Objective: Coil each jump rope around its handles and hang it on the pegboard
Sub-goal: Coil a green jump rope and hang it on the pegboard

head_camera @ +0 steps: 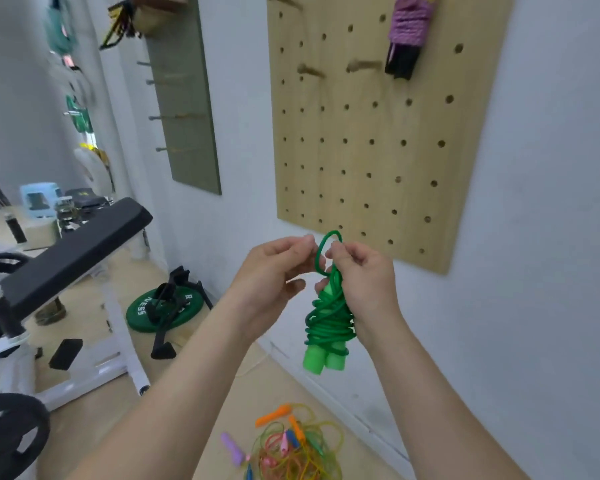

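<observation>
A green jump rope point(328, 323) is coiled around its two green handles, which point down. My right hand point(361, 282) grips the bundle near its top and pinches a small loop of rope that sticks up. My left hand point(274, 271) pinches the same loop from the left. Both hands are just below the lower edge of the wooden pegboard point(371, 150) on the white wall. A purple rope with black handles point(407, 32) hangs coiled at the board's top right. Two bare wooden pegs point(361, 65) stick out to its left.
On the floor below lies a tangled pile of coloured jump ropes point(288, 448) with orange, purple and pink handles. A black weight bench point(70, 247) stands to the left. A green weight plate point(160, 308) lies by the wall. A second green board point(184, 98) with pegs hangs further left.
</observation>
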A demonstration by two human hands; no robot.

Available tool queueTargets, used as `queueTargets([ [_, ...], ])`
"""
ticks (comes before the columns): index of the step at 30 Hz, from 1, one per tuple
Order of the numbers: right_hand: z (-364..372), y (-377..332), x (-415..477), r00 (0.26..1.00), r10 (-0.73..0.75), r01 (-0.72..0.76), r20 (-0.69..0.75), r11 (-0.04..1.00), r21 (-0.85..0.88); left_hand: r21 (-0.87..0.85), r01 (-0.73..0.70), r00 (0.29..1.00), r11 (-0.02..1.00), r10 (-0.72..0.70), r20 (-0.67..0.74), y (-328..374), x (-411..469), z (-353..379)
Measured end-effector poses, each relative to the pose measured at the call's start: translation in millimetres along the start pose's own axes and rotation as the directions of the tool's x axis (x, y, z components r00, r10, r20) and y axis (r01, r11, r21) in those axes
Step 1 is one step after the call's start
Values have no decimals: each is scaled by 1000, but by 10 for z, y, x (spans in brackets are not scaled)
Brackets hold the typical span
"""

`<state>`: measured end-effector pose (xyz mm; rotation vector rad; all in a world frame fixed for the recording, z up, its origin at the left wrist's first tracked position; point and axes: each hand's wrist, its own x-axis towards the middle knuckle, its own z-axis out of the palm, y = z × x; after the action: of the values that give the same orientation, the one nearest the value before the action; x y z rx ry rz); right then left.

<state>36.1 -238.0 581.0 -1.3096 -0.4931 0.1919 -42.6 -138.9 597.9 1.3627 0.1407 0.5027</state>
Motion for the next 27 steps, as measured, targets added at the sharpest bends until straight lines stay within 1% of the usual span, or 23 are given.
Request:
queueTargets([
  [1,-21,-45,-6,999,-42,41,-5,997,-63,-5,-13,999,1000,13,41,41,-14,69],
  [2,-45,-75,-10,993,-114,110,-16,979,-170,0,-26,997,1000,26,67,82,-24,136],
  [3,-80,-103,-11,977,-213,193,-30,930,-314,23,-32,996,999,30,88,129,-33,198],
  [5,-155,-139,-12,904,-427,334,-27,743,-580,186,-54,993,981,34,109,239,-61,308],
  [6,-186,-144,-12,861,-509,377,-14,655,-656,307,-70,993,949,38,109,299,-72,370],
  [8,-225,-156,-28,790,-613,427,6,542,-723,514,-114,991,850,58,124,382,-80,489],
  [10,-223,-197,-30,759,-651,453,10,517,-727,610,-175,983,773,99,155,443,-81,585],
  [11,-221,-231,-21,769,-639,455,14,531,-715,619,-188,981,762,114,157,474,-71,605],
  [12,-224,-279,0,802,-597,442,18,572,-691,613,-191,981,766,123,152,510,-58,599],
  [13,-244,-361,32,854,-520,410,21,648,-642,600,-184,982,779,123,141,554,-38,575],
  [14,-281,-471,70,915,-402,351,32,755,-553,578,-171,985,798,118,129,592,-1,533],
  [15,-325,-579,114,965,-251,261,77,876,-405,532,-155,987,832,114,110,628,39,487],
  [16,-368,-675,158,979,-102,139,176,968,-210,458,-141,990,878,112,90,651,97,432],
  [17,-412,-747,202,956,-11,18,292,1000,-20,357,-129,991,925,110,72,668,168,385],
  [18,-451,-805,255,924,17,-67,382,991,117,266,-120,992,956,108,59,680,250,348],
  [19,-470,-841,317,897,12,-112,442,973,201,217,-119,993,969,112,48,691,334,324],
  [20,-462,-858,381,880,0,-138,475,956,257,212,-126,992,969,120,37,701,426,320],
  [22,-386,-870,544,886,-12,-147,464,941,304,284,-156,987,946,159,13,724,634,373],
  [23,-329,-869,644,906,-7,-136,424,942,306,349,-184,981,919,195,3,734,741,418],
  [24,-262,-869,755,931,-7,-105,365,952,288,453,-234,965,860,262,1,743,856,461],
  [25,-192,-864,872,955,-19,-57,296,967,247,592,-295,936,750,353,20,752,982,498],
  [26,-118,-866,992,973,-46,3,225,983,186,711,-357,892,606,447,67,762,1112,520],
  [27,-47,-879,1113,985,-86,70,152,992,107,765,-407,849,499,516,115,785,1248,540],
])
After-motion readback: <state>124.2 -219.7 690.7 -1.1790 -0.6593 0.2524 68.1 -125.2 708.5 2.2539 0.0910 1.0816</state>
